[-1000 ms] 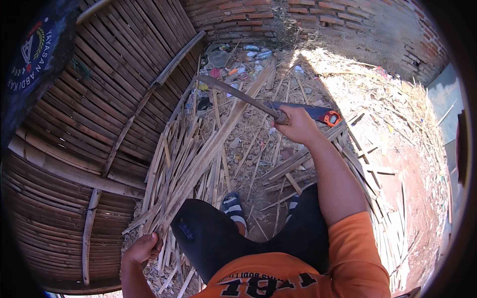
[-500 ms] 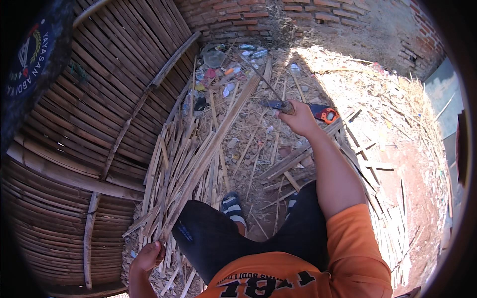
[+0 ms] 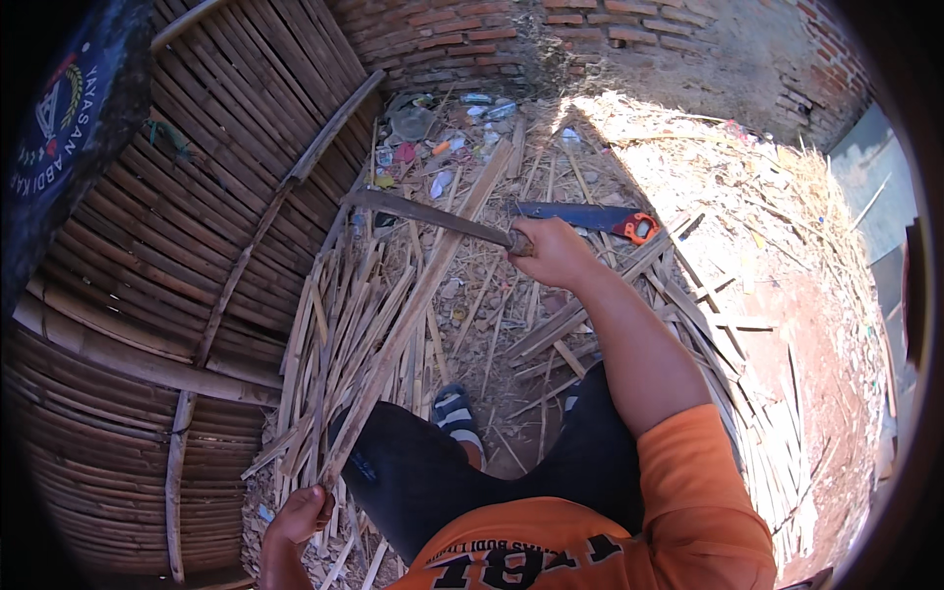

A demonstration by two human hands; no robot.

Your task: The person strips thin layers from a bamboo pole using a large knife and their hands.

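Note:
My right hand is wrapped round the handle of a machete. Its long blade points left and lies across, or just over, the upper part of a long bamboo strip; whether they touch I cannot tell. That strip slants from the far ground down past my left knee. Down at its near end, my left hand is closed on it, fingers partly hidden. Just beyond my right hand a handsaw with an orange and black handle rests on the ground.
Many split strips lie piled under and left of the long one. A slatted bamboo wall rises at the left, a brick wall at the back. More strips lie to the right. Litter and straw cover the far ground.
The machete has swung from pointing far and up to lying leftward over the strip. My right hand has moved slightly left and nearer; my left hand keeps its hold.

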